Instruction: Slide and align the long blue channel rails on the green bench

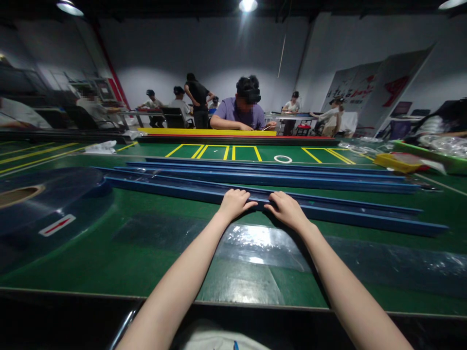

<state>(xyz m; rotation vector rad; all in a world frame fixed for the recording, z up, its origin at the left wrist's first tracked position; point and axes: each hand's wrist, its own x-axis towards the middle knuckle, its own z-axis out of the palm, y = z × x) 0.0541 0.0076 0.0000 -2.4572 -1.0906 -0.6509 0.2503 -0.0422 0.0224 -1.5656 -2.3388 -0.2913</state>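
The left hand and right hand are grasping the nearest blue rail near its middle, fingers curling over the near wall and thumbs coming round the front. Holding it side by side there is probably keeping the long piece balanced and steady. The rail is lying lengthwise across the green desk, with other blue rails resting just behind it. A clear strip is lying flat on the near side, apparently leaving the rail uncovered, while a large roll is sitting at the left.
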